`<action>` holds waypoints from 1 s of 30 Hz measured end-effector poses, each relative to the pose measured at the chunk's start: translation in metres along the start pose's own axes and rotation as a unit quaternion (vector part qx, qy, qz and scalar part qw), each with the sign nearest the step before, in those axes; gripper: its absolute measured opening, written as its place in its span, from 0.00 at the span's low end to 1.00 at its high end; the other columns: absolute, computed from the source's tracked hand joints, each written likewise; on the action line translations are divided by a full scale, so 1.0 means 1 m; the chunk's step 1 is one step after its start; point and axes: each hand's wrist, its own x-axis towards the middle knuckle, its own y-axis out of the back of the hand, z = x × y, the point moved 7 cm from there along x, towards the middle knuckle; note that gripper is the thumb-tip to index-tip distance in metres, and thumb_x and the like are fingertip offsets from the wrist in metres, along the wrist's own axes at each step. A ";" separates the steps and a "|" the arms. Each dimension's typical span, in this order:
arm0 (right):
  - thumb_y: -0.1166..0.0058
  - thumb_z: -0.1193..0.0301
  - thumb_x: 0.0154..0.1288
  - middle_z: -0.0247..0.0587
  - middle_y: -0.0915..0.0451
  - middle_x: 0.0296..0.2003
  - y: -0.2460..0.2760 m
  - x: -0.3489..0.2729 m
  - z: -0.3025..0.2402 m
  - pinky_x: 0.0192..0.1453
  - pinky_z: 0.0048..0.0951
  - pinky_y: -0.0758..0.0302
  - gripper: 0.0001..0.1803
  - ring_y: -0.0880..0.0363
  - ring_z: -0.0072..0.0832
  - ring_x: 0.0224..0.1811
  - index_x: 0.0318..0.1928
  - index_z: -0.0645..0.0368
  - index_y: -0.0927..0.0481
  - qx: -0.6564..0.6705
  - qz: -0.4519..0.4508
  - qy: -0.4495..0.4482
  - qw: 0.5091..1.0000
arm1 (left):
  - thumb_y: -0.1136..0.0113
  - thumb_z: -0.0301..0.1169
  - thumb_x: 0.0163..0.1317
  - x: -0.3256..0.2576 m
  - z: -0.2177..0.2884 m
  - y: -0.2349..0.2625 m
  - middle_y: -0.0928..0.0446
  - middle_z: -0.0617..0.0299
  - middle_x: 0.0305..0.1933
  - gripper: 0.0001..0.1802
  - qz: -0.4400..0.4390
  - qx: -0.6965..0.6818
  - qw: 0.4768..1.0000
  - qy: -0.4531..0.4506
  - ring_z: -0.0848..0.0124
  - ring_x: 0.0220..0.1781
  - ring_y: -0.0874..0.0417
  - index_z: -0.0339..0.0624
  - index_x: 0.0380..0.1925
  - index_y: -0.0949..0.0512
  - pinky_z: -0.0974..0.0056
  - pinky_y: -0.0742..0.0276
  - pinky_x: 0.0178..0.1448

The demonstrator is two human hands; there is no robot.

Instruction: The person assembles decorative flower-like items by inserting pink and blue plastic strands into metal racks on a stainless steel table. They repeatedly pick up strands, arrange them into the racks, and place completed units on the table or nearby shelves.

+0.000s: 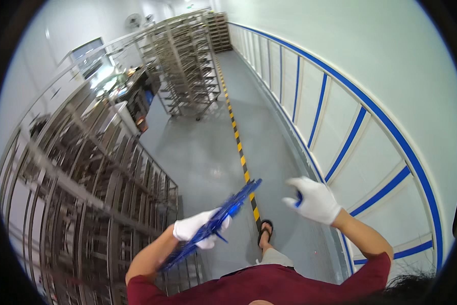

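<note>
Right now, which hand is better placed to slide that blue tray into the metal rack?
Probably the left hand: it already grips the blue tray, and the metal rack stands on that side. The right hand is raised near the wall.

Factory or food-plant corridor: rows of tall steel tray racks (pixel 86 168), grey sealed floor (pixel 208 157) with yellow-black hazard stripe (pixel 238 147), white panelled wall (pixel 350 117) trimmed in blue.
</note>
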 end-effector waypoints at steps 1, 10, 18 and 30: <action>0.30 0.61 0.67 0.52 0.15 0.52 0.022 0.038 -0.023 0.45 0.39 0.14 0.27 0.12 0.44 0.50 0.61 0.63 0.19 0.003 0.070 0.052 0.996 | 0.26 0.21 0.52 0.013 0.007 0.011 0.28 0.61 0.51 0.29 0.009 -0.117 0.993 -0.027 0.73 0.46 0.27 0.43 0.54 0.25 0.64 0.26 0.53; 0.37 0.72 0.56 0.49 0.18 0.38 0.000 0.360 -0.043 0.33 0.35 0.21 0.10 0.20 0.39 0.28 0.39 0.59 0.21 -0.032 -0.035 0.285 0.957 | 0.21 0.25 0.50 0.092 0.053 0.219 0.26 0.58 0.54 0.32 0.089 -0.056 0.992 -0.064 0.66 0.50 0.25 0.41 0.55 0.24 0.60 0.25 0.55; 0.41 0.73 0.65 0.52 0.20 0.29 -0.149 0.567 0.075 0.42 0.47 0.20 0.10 0.20 0.50 0.32 0.28 0.64 0.23 0.286 -0.562 0.392 0.670 | 0.20 0.32 0.42 0.104 0.018 0.471 0.24 0.46 0.53 0.41 0.181 0.367 0.913 0.000 0.47 0.58 0.19 0.40 0.61 0.23 0.51 0.18 0.62; 0.29 0.65 0.53 0.48 0.19 0.44 -0.120 0.936 -0.071 0.32 0.35 0.17 0.20 0.12 0.40 0.35 0.46 0.59 0.17 -0.108 -0.017 0.418 0.902 | 0.20 0.29 0.49 0.193 -0.040 0.792 0.24 0.58 0.53 0.38 0.157 0.009 0.987 -0.031 0.65 0.54 0.23 0.38 0.61 0.25 0.58 0.24 0.61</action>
